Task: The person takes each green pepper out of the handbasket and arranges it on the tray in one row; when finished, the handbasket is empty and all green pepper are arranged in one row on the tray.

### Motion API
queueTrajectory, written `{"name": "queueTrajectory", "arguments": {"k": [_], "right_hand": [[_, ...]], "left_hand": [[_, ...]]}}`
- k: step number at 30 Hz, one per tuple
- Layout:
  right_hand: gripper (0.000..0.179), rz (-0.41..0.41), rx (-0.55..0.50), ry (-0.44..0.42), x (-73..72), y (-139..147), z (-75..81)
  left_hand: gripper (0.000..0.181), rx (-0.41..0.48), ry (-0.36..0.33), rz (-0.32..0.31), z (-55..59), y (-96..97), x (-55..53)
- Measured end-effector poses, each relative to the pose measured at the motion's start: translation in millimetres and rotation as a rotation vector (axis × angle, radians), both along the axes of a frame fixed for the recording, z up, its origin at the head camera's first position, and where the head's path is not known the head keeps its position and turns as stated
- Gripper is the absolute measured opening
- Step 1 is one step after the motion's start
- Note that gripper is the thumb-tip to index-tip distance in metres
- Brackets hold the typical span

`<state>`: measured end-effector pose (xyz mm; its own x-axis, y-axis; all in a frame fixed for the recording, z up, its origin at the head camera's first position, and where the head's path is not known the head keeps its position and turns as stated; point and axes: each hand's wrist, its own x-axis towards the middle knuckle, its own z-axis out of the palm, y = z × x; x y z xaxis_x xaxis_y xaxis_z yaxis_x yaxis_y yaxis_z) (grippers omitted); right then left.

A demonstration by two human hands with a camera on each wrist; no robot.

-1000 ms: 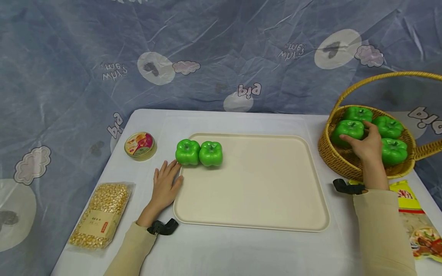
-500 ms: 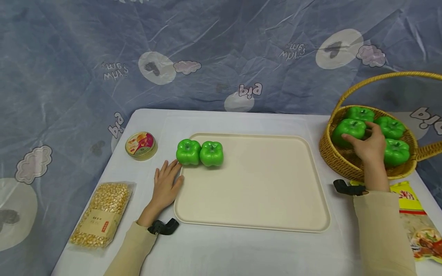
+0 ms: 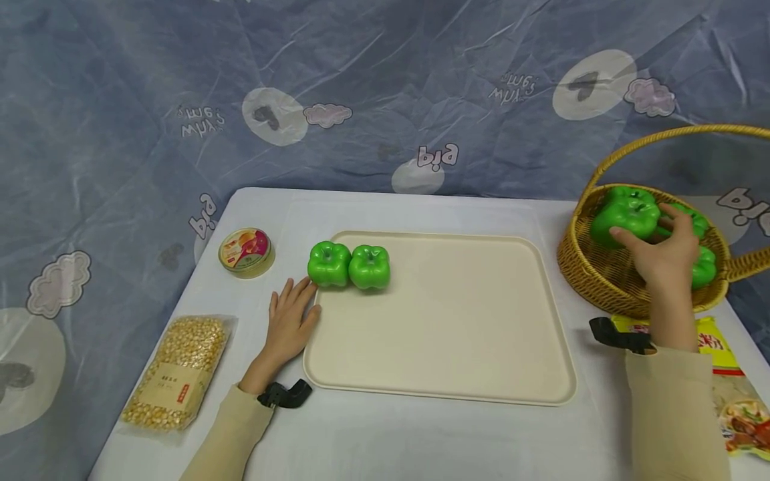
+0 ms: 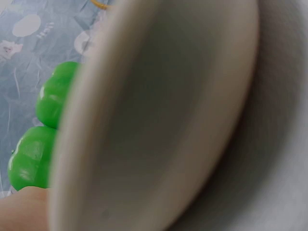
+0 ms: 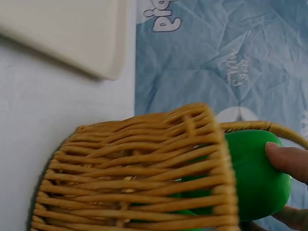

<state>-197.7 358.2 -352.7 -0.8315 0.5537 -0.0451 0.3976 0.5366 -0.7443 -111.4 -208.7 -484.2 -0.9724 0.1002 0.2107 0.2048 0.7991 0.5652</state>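
Observation:
My right hand (image 3: 669,252) grips a green bell pepper (image 3: 627,220) between thumb and fingers, over the wicker basket (image 3: 586,284) at the right. In the right wrist view the held pepper (image 5: 260,175) shows above the basket's rim, with the thumb on its side. Other green peppers (image 3: 702,268) lie in the basket, partly hidden behind the hand. My left hand (image 3: 290,324) rests flat with straight fingers at the left edge of a cream tray (image 3: 445,334). Just beyond its fingertips, two green peppers (image 3: 369,267) sit side by side at the tray's far left corner.
A round tin (image 3: 245,252) stands left of the tray, and a bag of corn kernels (image 3: 174,374) lies nearer on that side. A yellow-topped food packet (image 3: 730,381) lies under the right forearm. The basket's tall handle (image 3: 662,133) arches over its far side.
My right hand has lifted a pepper from its place at the basket's left side and shifted slightly right with it. The left hand has stayed still.

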Motion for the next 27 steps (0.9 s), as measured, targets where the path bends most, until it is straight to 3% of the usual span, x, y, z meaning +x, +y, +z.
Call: {"name": "queueTrajectory", "arguments": {"k": [5,11,22,27], "right_hand": [[0.080,0.016,0.010,0.047,12.2,-12,10.3],[0.078,0.099,0.063,0.113,26.4,-34,14.9],[0.082,0.414,0.063,0.185,37.5,-88,-4.2],[0.079,0.535,0.011,0.204,39.0,-116,-14.1]], "left_hand": [[0.048,0.002,0.004,-0.001,0.3,0.0,-0.3],[0.048,0.003,0.002,0.000,-0.2,-0.3,-0.9],[0.047,0.013,0.001,0.002,0.5,0.1,-0.2],[0.048,0.011,-0.008,0.003,0.5,0.0,-0.2]]}}
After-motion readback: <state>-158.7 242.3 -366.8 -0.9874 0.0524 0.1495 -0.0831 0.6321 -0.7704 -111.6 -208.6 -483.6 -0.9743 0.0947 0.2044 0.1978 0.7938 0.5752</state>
